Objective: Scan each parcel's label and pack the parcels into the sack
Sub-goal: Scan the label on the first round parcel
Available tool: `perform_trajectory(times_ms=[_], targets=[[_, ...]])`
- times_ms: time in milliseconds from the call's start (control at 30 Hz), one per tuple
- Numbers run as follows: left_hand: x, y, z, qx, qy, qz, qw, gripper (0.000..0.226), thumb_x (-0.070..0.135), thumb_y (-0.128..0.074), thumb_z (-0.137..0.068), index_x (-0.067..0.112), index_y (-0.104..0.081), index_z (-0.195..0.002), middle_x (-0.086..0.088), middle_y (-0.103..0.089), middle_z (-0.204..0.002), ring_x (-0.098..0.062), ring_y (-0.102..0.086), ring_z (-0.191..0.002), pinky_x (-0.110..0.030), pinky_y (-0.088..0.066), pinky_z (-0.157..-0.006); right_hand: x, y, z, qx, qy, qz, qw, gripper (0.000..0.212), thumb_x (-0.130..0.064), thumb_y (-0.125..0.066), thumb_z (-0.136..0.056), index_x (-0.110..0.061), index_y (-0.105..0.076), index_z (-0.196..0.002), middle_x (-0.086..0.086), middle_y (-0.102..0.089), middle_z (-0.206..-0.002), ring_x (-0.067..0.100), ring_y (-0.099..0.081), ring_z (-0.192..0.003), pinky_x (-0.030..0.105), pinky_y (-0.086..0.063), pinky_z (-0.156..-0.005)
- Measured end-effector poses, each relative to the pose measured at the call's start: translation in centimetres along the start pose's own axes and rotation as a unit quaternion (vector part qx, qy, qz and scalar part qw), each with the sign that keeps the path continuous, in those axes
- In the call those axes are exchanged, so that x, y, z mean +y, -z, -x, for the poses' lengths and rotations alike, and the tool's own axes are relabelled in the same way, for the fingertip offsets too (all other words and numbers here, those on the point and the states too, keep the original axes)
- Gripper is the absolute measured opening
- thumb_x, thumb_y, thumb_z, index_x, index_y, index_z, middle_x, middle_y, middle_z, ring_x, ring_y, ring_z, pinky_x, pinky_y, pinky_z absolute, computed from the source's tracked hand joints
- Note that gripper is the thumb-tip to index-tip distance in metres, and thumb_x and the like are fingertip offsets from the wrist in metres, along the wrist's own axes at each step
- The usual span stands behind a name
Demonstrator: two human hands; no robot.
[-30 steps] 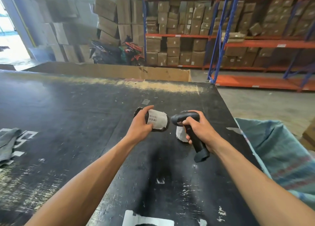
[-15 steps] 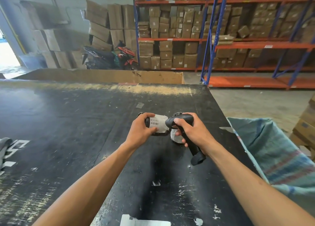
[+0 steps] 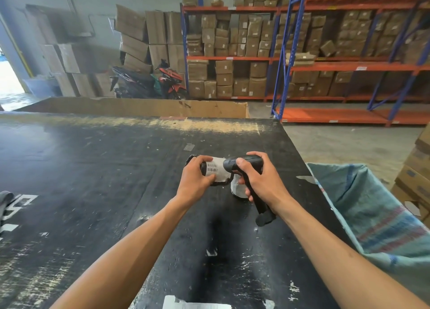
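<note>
Parcel (image 3: 213,170), mid-frame above the tabletop (image 3: 93,169), is gripped by the left hand (image 3: 194,180); the right hand (image 3: 260,180), clutching the scanner (image 3: 244,163), has closed in to the label (image 3: 213,167). Sack (image 3: 372,211) waits lower right.

The surface (image 3: 93,169) was black, scuffed with pale scratches and white marks. The scanner (image 3: 246,164) was black. The parcel (image 3: 215,170) was black with a white label bearing a dark barcode. The sack (image 3: 372,211) was teal with red and blue stripes. The racks (image 3: 349,66) had orange beams and blue uprights, holding brown boxes (image 3: 223,76).
</note>
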State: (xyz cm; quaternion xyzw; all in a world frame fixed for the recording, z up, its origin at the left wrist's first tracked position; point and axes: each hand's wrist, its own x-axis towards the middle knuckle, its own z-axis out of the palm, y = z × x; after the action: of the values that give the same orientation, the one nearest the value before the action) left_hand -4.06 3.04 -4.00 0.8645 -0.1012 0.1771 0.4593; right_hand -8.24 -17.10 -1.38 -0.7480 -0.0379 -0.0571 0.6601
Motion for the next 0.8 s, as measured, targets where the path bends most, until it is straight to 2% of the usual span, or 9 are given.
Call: perform_trajectory(times_ms=[67,133,233,333,433,667,800], targets=[[0.07,0.07,0.02,-0.002,-0.001,-0.001,1.0,0.049,0.004,-0.081,-0.078,0.014,-0.063,-0.122,0.002,-0.063,-0.11,-0.015,-0.064,-0.1,-0.026,-0.056,-0.087,-0.03,0.0,0.02,-0.002,0.004,0.004,1.0,0.046,-0.062,-0.072,-0.087,-0.043,-0.05,-0.122,0.011,-0.076,-0.082,0.018,-0.064,-0.05,0.03,-0.052,-0.045],[0.11,0.11,0.04,-0.002,0.001,0.003,1.0,0.047,0.003,-0.081,-0.077,0.017,-0.062,-0.117,0.001,-0.063,-0.106,-0.01,-0.064,-0.093,-0.012,-0.051,-0.077,-0.09,-0.04,-0.03,-0.003,0.01,0.006,1.0,0.042,-0.06,-0.072,-0.088,-0.044,-0.049,-0.12,0.009,-0.074,-0.077,0.019,-0.062,-0.049,0.031,-0.052,-0.044],[0.08,0.12,0.06,-0.003,0.004,0.009,1.0,0.046,0.002,-0.08,-0.077,0.016,-0.062,-0.116,0.0,-0.062,-0.101,-0.003,-0.061,-0.087,-0.007,-0.047,-0.068,-0.31,-0.14,0.02,-0.008,0.019,0.01,1.0,0.039,-0.057,-0.071,-0.091,-0.045,-0.048,-0.119,0.002,-0.071,-0.07,0.019,-0.061,-0.049,0.031,-0.051,-0.044],[-0.06,0.2,0.03,0.004,0.002,0.008,1.0,0.046,0.001,-0.079,-0.078,0.011,-0.063,-0.119,0.0,-0.063,-0.105,-0.009,-0.063,-0.09,-0.013,-0.051,-0.075,-0.51,-0.19,0.24,-0.016,0.02,0.007,1.0,0.039,-0.059,-0.071,-0.09,-0.046,-0.048,-0.118,0.005,-0.075,-0.076,0.018,-0.063,-0.051,0.031,-0.053,-0.045],[-0.12,0.3,-0.02,0.007,-0.001,0.002,1.0,0.049,0.001,-0.079,-0.078,0.009,-0.063,-0.124,-0.001,-0.063,-0.109,-0.016,-0.064,-0.097,-0.028,-0.055,-0.087,-0.61,-0.27,0.41,-0.014,0.017,0.008,1.0,0.041,-0.057,-0.071,-0.092,-0.043,-0.049,-0.123,0.011,-0.077,-0.087,0.019,-0.065,-0.053,0.032,-0.054,-0.047],[-0.65,0.27,-0.12,0.005,0.005,0.005,1.0,0.048,0.002,-0.079,-0.079,0.01,-0.062,-0.124,0.0,-0.063,-0.109,-0.016,-0.064,-0.098,-0.032,-0.056,-0.089,-0.46,-0.4,0.2,-0.008,0.014,0.011,1.0,0.045,-0.055,-0.071,-0.094,-0.038,-0.049,-0.129,0.012,-0.077,-0.088,0.019,-0.066,-0.054,0.031,-0.054,-0.047],[-0.86,0.1,-0.19,0.004,0.009,0.011,1.0,0.047,0.001,-0.079,-0.078,0.01,-0.063,-0.122,0.001,-0.062,-0.108,-0.019,-0.063,-0.1,-0.039,-0.055,-0.092,-0.38,-0.45,0.02,-0.004,0.011,0.009,1.0,0.045,-0.055,-0.072,-0.093,-0.038,-0.049,-0.128,0.014,-0.077,-0.088,0.019,-0.065,-0.053,0.031,-0.053,-0.046]])
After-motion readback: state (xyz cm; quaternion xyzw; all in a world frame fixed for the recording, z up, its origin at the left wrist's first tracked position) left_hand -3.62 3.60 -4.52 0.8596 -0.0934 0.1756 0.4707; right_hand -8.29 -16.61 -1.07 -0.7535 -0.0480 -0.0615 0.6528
